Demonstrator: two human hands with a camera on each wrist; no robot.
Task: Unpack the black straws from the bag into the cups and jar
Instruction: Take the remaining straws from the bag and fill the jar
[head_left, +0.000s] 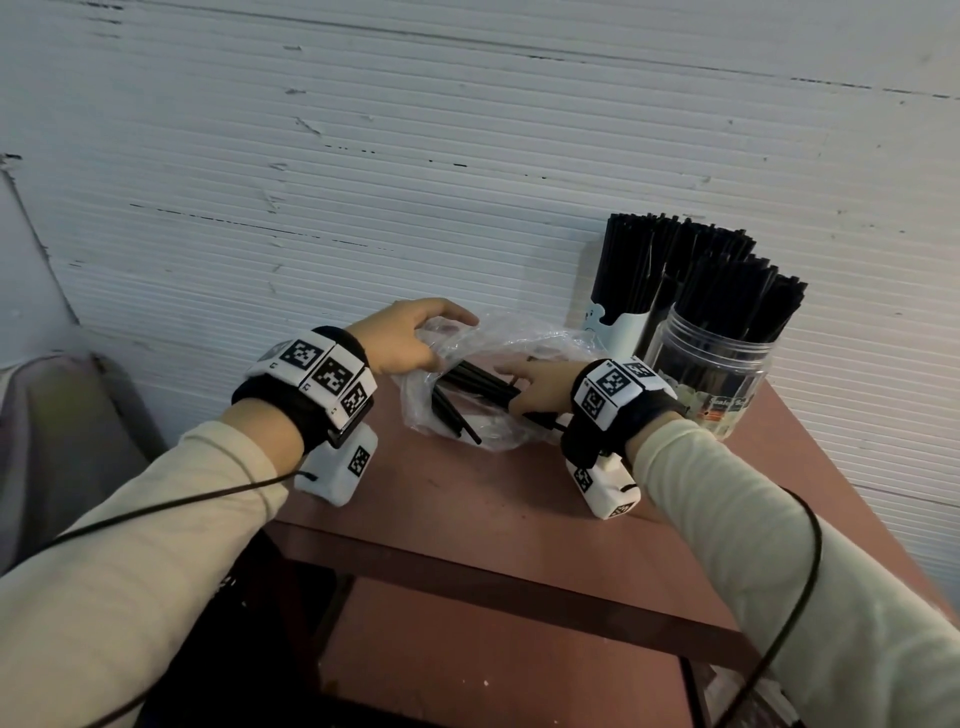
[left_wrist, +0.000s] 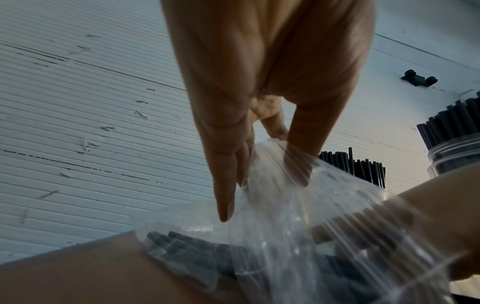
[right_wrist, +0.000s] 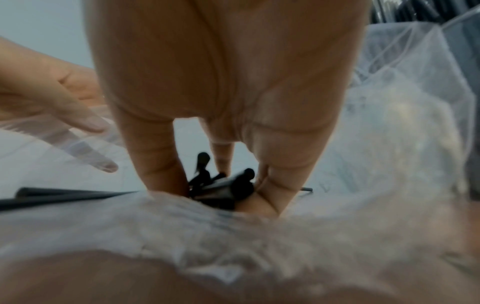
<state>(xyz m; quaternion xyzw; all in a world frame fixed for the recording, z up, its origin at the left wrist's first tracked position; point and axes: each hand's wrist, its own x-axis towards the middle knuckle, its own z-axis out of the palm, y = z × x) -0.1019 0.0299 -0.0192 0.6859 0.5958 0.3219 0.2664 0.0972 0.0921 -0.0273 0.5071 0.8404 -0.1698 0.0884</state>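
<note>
A crumpled clear plastic bag lies on the reddish table with several black straws inside. My left hand pinches the bag's upper edge and holds it open. Inside the bag, my right hand grips a bunch of straws. A clear jar full of black straws stands at the back right. Behind it, a white cup is also packed with straws. Both show in the left wrist view: the jar and the cup's straws.
A ribbed white wall runs right behind the table. The table's front edge drops to a lower shelf. Something grey stands to the left of the table. Cables trail from both wrists.
</note>
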